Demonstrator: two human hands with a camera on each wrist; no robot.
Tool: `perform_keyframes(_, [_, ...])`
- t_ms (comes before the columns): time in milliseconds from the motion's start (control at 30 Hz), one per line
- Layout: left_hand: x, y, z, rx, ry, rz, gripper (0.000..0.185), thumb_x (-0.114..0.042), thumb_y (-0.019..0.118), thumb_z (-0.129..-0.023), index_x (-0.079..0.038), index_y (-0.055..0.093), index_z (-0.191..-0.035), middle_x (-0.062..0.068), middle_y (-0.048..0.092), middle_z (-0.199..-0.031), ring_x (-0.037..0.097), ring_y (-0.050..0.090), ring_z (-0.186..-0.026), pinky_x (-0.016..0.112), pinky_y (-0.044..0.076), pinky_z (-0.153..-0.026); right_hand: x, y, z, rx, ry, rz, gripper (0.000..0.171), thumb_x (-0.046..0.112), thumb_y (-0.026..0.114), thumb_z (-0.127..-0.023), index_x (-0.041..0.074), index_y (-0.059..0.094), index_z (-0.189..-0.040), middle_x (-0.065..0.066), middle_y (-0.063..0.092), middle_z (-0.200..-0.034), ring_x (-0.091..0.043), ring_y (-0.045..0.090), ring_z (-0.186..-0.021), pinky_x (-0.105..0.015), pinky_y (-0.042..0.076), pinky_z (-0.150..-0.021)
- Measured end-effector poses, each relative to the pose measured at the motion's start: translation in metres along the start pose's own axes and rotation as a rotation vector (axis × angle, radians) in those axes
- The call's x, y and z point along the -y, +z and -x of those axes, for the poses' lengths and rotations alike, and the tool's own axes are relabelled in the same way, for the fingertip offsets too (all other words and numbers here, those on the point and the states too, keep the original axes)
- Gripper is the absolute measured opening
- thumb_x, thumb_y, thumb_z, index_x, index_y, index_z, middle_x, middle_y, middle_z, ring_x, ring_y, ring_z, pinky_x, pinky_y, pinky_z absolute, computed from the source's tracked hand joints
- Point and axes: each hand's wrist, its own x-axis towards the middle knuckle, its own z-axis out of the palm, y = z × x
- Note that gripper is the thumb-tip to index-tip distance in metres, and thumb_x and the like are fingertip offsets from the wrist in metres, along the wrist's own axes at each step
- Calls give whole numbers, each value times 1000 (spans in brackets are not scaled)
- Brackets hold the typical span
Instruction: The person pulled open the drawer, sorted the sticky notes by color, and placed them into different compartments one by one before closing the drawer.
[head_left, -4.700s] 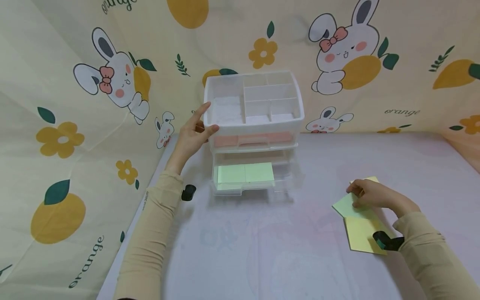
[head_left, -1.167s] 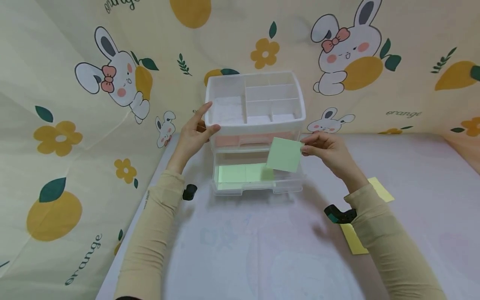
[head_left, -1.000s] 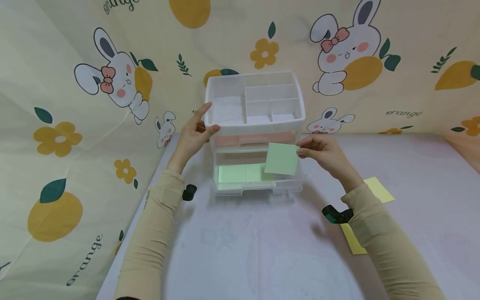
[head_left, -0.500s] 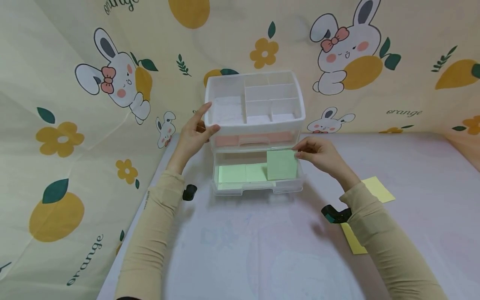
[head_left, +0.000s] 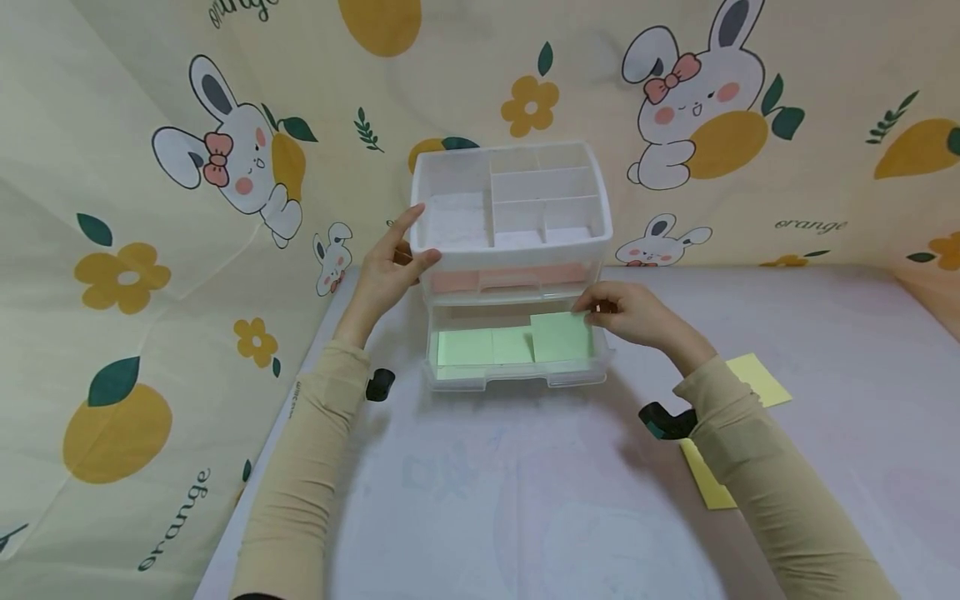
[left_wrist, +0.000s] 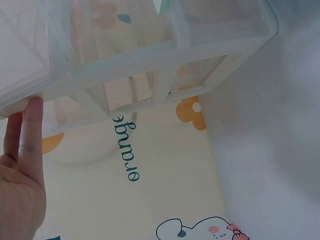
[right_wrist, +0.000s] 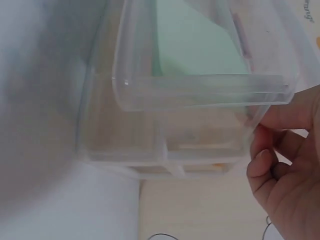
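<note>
A white drawer organizer (head_left: 513, 247) stands at the back of the table. My left hand (head_left: 381, 271) grips its upper left corner, thumb on the front rim; in the left wrist view the fingers (left_wrist: 32, 142) lie against its side. Its clear lower drawer (head_left: 461, 385) is pulled out. Two light green sticky note pads (head_left: 465, 346) lie side by side in it. At the drawer's right end, my right hand (head_left: 637, 317) pinches another green sticky note pad (head_left: 561, 340) by its upper right corner, its lower part inside the drawer. The right wrist view shows green paper (right_wrist: 200, 45) through clear plastic.
Pink paper (head_left: 453, 282) shows through the closed upper drawer. The organizer's top tray (head_left: 457, 212) has several compartments. Yellow sticky notes (head_left: 759, 379) lie on the table at right, partly under my right forearm. A printed cloth (head_left: 570, 108) hangs behind and at the left.
My right hand has carried the green pad from the pile at right to the lower drawer and lowered it into the drawer's right end. The left hand has stayed on the organizer.
</note>
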Motion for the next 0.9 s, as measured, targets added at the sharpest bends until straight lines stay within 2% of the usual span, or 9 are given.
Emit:
perform_keyframes(367, [-1,0,0,-1,10,-3,65,-51,63,-81,-54,29,-137,10,53,-94,21,55,-81,26,53,-68,13,-4,0,48,-35,123,19,-2,55,-87,4,65,-102,-8,64,-91,-21,55,-84,-34,47,-71])
perform_keyframes(667, [3,0,0,-5,39,16,66,-53,62,-80,-51,31,-138,6,52,-89,21,56,-77,29,53,-68,14,-2,3,-3,-116,170,14,-1,58,-87,3,68,-94,-10,64,-96,-21,57,-84,-34,49,-70])
perform_keyframes(767, [3,0,0,-5,36,22,67,-54,62,-80,-49,31,-139,7,52,-89,21,56,-78,29,53,-68,14,-2,3,-13,-121,180,14,-1,58,-86,3,69,-94,-11,65,-96,-21,58,-82,-34,49,-68])
perform_keyframes(900, [2,0,0,-4,30,22,67,-56,62,-79,-52,30,-138,7,54,-90,19,57,-79,28,53,-68,13,-2,4,-22,-124,191,15,0,59,-86,2,70,-96,-11,66,-96,-21,58,-81,-32,49,-68])
